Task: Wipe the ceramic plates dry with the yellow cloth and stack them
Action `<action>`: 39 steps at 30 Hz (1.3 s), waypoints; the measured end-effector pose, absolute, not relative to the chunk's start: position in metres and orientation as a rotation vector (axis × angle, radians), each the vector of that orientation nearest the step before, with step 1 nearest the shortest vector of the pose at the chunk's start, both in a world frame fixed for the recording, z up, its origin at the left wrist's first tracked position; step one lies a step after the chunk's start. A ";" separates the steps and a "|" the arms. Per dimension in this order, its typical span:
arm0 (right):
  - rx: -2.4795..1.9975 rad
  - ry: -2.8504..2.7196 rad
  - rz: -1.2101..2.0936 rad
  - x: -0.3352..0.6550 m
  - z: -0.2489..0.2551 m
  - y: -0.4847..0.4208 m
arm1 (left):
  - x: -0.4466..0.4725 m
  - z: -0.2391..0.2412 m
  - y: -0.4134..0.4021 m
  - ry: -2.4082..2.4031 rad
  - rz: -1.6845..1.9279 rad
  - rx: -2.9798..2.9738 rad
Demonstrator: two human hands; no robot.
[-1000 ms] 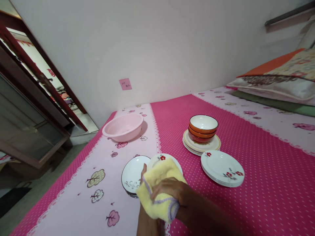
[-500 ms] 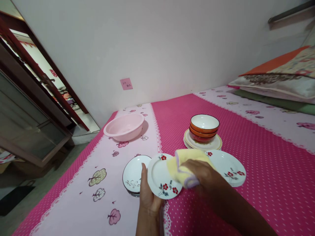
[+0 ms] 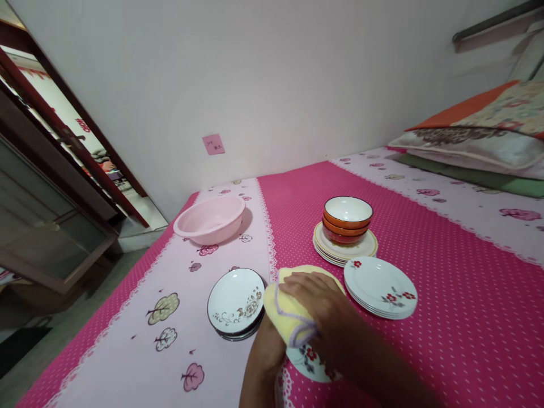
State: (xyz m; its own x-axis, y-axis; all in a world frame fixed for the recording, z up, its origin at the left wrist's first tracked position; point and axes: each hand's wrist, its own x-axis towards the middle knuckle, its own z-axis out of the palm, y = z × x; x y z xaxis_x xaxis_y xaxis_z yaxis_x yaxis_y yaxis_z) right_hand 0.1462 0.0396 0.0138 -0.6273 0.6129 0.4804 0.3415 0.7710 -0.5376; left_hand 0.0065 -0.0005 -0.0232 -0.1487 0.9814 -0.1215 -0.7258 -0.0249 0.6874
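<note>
**Yellow cloth pressed on a flowered plate at the near edge**

Far left, I see a pink basin (image 3: 210,218) sitting on the pale strip of the bedspread (image 3: 425,238), well apart from the hands. Nearer, a short stack of plates with a brown pattern (image 3: 236,299) lies just left of the work.

The left hand (image 3: 267,343) comes up from the bottom edge and goes under the yellow cloth (image 3: 289,320). Its fingers are hidden there, so I cannot tell how they are set. The cloth covers most of a flowered plate (image 3: 312,362), of which only the near rim with red flowers shows, low in the middle of the view. The right hand (image 3: 317,300) lies on top of the cloth, with its fingers stretched out flat and pressing it onto the plate.

Just right of that hand is a stack of white plates with red flowers (image 3: 380,286). Beyond it, orange bowls (image 3: 347,218) are stacked on cream plates (image 3: 344,250). Pillows (image 3: 476,139) lie far right.
</note>
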 end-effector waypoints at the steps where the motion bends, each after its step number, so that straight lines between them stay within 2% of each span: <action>1: -0.740 -2.252 0.551 0.149 0.013 0.043 | 0.006 -0.022 -0.002 0.784 1.541 0.530; 5: -0.833 -2.073 0.873 0.163 0.021 0.054 | 0.002 -0.018 -0.006 0.972 1.326 0.819; 9: -0.905 -1.845 1.259 0.171 0.034 0.057 | -0.002 -0.012 -0.007 1.015 1.365 0.851; 16: -1.233 -1.656 1.306 0.184 0.035 0.062 | -0.002 -0.006 -0.004 1.155 1.750 0.481; 20: -1.074 -1.529 1.540 0.179 0.023 0.065 | 0.004 -0.002 -0.002 1.194 1.932 0.285; 23: -0.974 -1.486 1.557 0.166 0.014 0.065 | 0.008 0.005 -0.003 1.202 1.950 0.318; 27: -1.037 -1.462 1.340 0.154 0.005 0.063 | 0.009 0.004 0.000 1.311 1.880 0.435; 31: -1.013 -1.617 0.709 0.155 0.001 0.063 | 0.008 -0.009 0.006 1.361 1.813 0.489; 35: -0.798 -1.818 0.056 0.157 0.000 0.061 | 0.017 -0.007 0.006 1.047 1.686 0.336; 39: -0.610 -1.882 -0.181 0.146 0.006 0.049 | 0.025 0.014 0.001 0.656 1.625 0.191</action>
State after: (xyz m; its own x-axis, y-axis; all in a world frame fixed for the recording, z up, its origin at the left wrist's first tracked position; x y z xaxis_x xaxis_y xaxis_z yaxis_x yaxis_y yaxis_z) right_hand 0.1456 0.0487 0.0056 -0.2720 0.3252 0.9057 0.4915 0.8561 -0.1598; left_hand 0.0252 0.0012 0.0141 -0.1766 0.9529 -0.2467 -0.8569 -0.0256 0.5148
